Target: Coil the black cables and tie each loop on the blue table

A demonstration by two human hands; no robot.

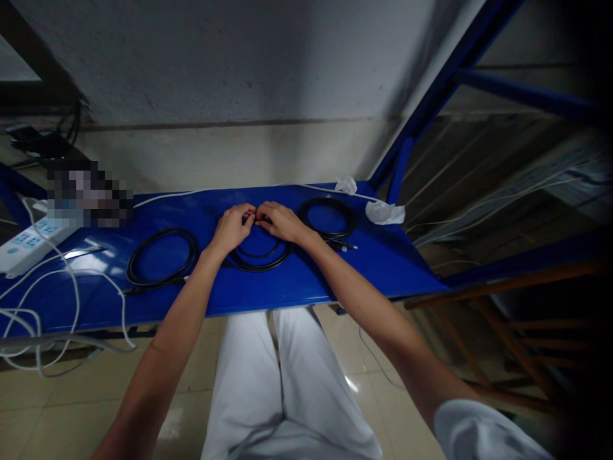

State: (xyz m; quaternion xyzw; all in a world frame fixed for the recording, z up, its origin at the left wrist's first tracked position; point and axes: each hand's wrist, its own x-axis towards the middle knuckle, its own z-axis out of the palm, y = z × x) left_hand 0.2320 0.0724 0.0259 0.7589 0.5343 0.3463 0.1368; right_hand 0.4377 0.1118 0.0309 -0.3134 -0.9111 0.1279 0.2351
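Observation:
Both hands meet at the far side of a coiled black cable (261, 263) in the middle of the blue table. The fingers of my left hand (234, 225) are curled in a pinch on the coil's far edge. My right hand (278, 222) pinches the same part from the other side, its fingertips almost touching those of the left. Any small piece between the fingertips is hidden. A second black cable coil (192, 246) lies to the left, and a third black cable coil (353, 223) with connector ends lies to the right.
A white power strip (29, 246) and tangled white cords (76, 300) occupy the table's left end. Crumpled white paper (384, 213) lies at the back right. A white cable (191, 192) runs along the back edge by the wall. Blue frame posts (400, 167) stand at the right.

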